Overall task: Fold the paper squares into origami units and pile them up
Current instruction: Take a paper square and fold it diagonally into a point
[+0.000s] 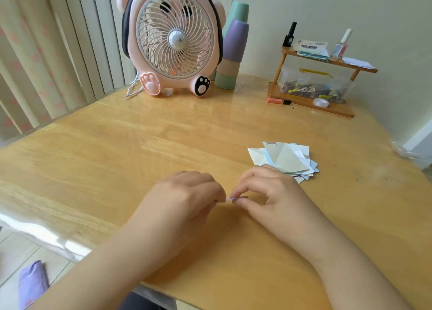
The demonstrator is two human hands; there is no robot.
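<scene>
Step in hand: creasing of one small paper piece (237,198), held between both hands just above the desk (145,146), toward the near edge and about midway along it
Left hand (187,192): fingers curled inward, tips pinching the left end of the paper piece; knuckles face the camera, so the exact contact is hidden
Right hand (264,192): thumb and forefinger closed on the right end of the same piece; remaining fingers loosely bent, heel of the hand low to the desk
Paper piece: only a thin sliver shows, edge-on between the fingertips; which fold it has reached cannot be told
Pile (284,160): loose stack of pale blue, cream and patterned papers, toward the right edge, just beyond the right hand and apart from the work; whether these are folded units or unfolded squares cannot be told with certainty
Progress, judged: mid-task, one unit under way, not yet added to the pile
Good practice: align the edges before pressing; run a fingertip along the fold against the desk for a sharp crease; keep both pinches light so the paper does not buckle
Risk: fan (174,41) at the far edge faces the work; if running, loose papers may shift
Other items: stacked cups (231,52) beside the fan; wooden rack (313,99) at the far right corner
</scene>
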